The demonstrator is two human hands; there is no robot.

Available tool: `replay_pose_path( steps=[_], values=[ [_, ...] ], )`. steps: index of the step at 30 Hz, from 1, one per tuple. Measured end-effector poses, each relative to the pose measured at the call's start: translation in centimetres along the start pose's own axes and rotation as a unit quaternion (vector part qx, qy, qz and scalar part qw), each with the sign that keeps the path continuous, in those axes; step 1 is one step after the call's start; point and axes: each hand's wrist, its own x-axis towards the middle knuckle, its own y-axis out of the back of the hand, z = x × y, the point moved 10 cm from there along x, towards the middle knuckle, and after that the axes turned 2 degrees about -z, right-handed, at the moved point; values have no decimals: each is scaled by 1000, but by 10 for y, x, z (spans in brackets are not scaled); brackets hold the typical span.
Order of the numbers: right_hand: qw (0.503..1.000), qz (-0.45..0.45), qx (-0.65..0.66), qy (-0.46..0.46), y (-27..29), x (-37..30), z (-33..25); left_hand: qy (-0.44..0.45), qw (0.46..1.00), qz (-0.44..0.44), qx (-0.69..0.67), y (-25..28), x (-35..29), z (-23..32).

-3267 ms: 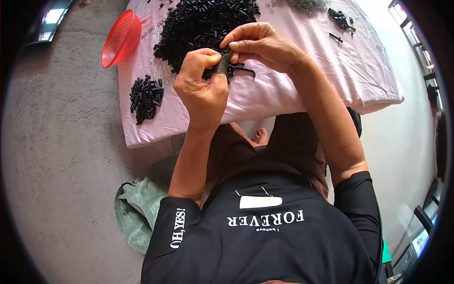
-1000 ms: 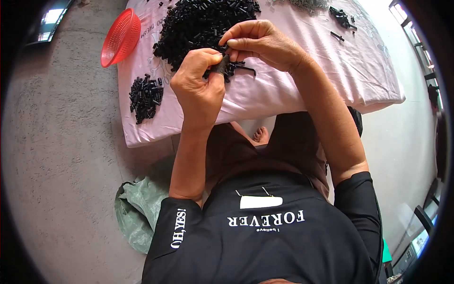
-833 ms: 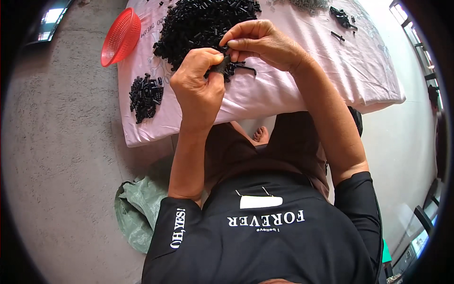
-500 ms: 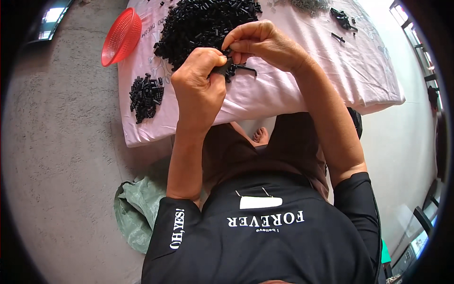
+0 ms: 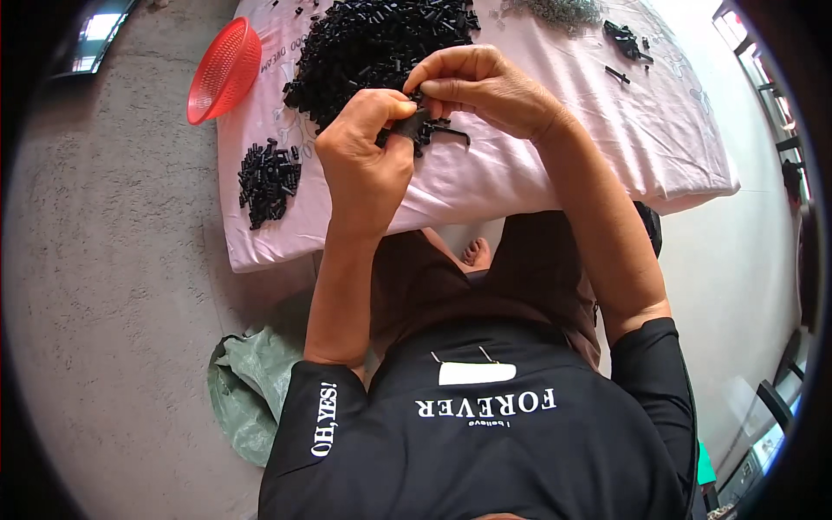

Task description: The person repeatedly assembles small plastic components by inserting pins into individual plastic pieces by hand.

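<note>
A pale pink cloth with a faint printed pattern is seen, covered by a big heap of black pieces and a smaller black pile. A bright red mesh basket is spotted on grey floor. A green bag is noted, and a black shirt lettered in white.
</note>
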Motion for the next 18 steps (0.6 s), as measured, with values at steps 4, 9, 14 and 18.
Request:
replay_pose_path(
  steps=[4, 9, 14, 18],
  values=[
    [1000, 10, 12, -7, 2, 0, 2, 54, 996, 12, -63, 0, -1, -16],
    [999, 3, 46, -14, 5, -1, 7, 109, 992, -4, -56, -7, -4, -23],
    [999, 8, 48, -22, 5, 0, 9, 122, 991, -5, -49, -8, -2, -22],
    [999, -3, 49, -24, 4, 0, 10, 109, 993, -35, -13, -11, 3, -20]
  ],
)
